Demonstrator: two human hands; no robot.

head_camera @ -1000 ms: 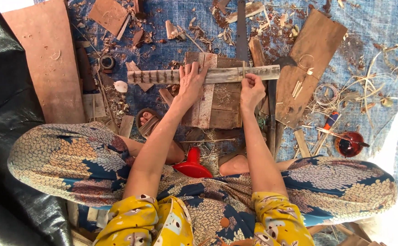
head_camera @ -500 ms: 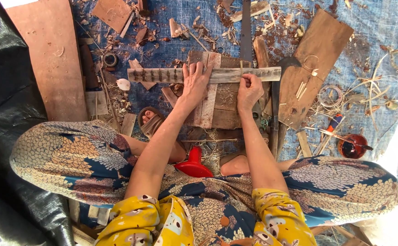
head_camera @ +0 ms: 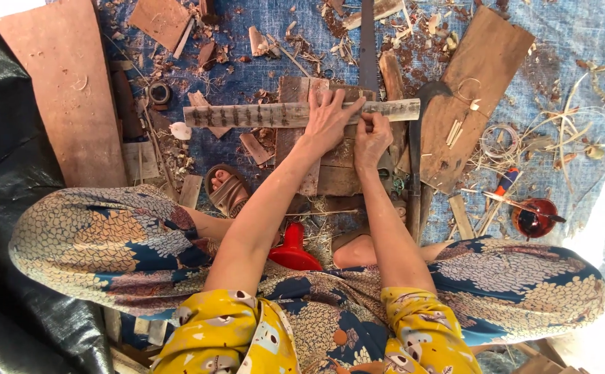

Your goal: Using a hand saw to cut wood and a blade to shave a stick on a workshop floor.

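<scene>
Pressing our left hand (head_camera: 330, 123) flat on the long pale slat (head_camera: 301, 113), fingers spread, we pin it across the wooden block (head_camera: 319, 163), while our right hand (head_camera: 371, 138) is closed in a pinch on something small against the slat's lower edge; what it grips we cannot tell. The slat lies level from nine to three o'clock of the block, both ends overhanging. We judge it could pivot or tip if pressure drifts off the block, and our left fingertips sit close to the right hand's working point, so a slip could catch them. A curved dark blade (head_camera: 423, 121) lies at three o'clock, a red bowl (head_camera: 534, 218) at four. No packages, labels or signs show here.
</scene>
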